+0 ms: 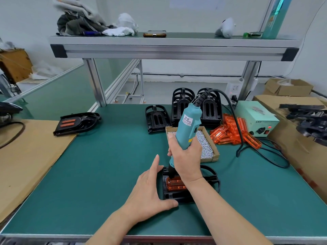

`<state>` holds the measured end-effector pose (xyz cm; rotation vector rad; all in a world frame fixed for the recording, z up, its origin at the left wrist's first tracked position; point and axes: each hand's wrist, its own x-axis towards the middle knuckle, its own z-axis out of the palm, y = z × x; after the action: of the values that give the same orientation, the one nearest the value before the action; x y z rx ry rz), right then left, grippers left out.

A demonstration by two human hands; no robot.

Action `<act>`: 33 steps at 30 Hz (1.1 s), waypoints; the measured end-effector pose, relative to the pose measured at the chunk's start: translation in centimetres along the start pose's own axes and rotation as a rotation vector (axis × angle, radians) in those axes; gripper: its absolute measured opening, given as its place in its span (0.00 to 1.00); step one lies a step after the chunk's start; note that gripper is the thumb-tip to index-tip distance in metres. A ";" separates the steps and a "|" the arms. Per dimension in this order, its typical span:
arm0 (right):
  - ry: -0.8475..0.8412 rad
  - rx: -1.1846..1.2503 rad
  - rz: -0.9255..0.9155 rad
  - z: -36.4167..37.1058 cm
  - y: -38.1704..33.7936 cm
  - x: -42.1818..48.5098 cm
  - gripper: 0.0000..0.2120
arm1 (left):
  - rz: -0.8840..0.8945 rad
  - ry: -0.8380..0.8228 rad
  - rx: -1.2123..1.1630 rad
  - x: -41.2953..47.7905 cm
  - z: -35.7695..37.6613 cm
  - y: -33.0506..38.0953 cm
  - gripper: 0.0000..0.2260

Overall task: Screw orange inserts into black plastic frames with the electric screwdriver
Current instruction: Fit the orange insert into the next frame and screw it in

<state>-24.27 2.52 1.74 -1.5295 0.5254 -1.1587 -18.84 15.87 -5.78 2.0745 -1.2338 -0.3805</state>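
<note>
A black plastic frame (208,177) lies on the green mat near the front, with orange inserts (175,185) seated in it. My right hand (185,156) grips the teal electric screwdriver (190,121), held upright with its dark tip down on the left end of the inserts. My left hand (150,191) lies flat against the frame's left side, fingers straight, thumb along the front edge. My right wrist hides the frame's middle.
A cardboard tray of silver screws (207,147) sits just behind my right hand. Loose orange inserts (230,133) and stacked black frames (182,106) lie further back. A power supply box (256,117) stands right; its cable (265,156) loops over the mat. A frame with orange inserts (76,122) lies left.
</note>
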 end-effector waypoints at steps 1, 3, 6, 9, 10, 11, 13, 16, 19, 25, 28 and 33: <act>-0.007 -0.004 0.004 -0.1 0.0 0.0 0.15 | -0.001 -0.002 -0.004 0.0 0.0 0.0 0.61; -0.002 0.007 0.012 -0.1 -0.1 0.0 0.15 | -0.001 -0.004 -0.006 0.0 0.0 -0.1 0.61; 0.022 0.041 0.021 -0.1 -0.2 -0.2 0.14 | -0.003 -0.006 0.000 0.0 0.0 -0.1 0.61; 0.007 0.068 0.005 -0.4 -0.2 -0.3 0.12 | -0.004 -0.011 0.012 0.0 0.0 -0.1 0.60; -0.001 0.075 -0.006 -0.5 -0.2 -0.3 0.11 | -0.004 -0.013 0.016 0.0 0.0 -0.1 0.60; -0.003 0.091 -0.016 -0.7 -0.4 -0.3 0.10 | -0.004 -0.014 0.018 0.0 0.0 -0.1 0.60; 0.021 0.156 -0.024 -1.0 -0.9 0.0 0.07 | -0.004 -0.012 0.022 0.0 0.0 -0.2 0.60; 0.113 0.265 -0.001 -2.1 -1.5 1.3 0.11 | -0.013 -0.002 0.017 -0.1 0.1 -0.2 0.60; 0.241 0.281 0.053 -3.7 -1.4 3.0 0.18 | -0.017 -0.005 0.010 -0.2 0.2 -0.3 0.59; 0.556 0.488 0.364 -8.3 1.9 4.4 0.11 | -0.020 0.005 -0.009 -0.4 0.0 -0.3 0.57; 0.681 0.499 0.500 -10.2 3.4 4.4 0.14 | -0.011 0.010 -0.056 -0.4 -0.3 -0.3 0.56; 0.775 0.416 0.563 -11.3 5.1 3.1 0.16 | 0.015 -0.011 -0.033 -0.4 -0.4 -0.3 0.54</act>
<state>-31.54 -7.12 -2.50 -0.4774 1.0682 -1.2714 -18.65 16.44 -5.70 2.0367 -1.2408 -0.4035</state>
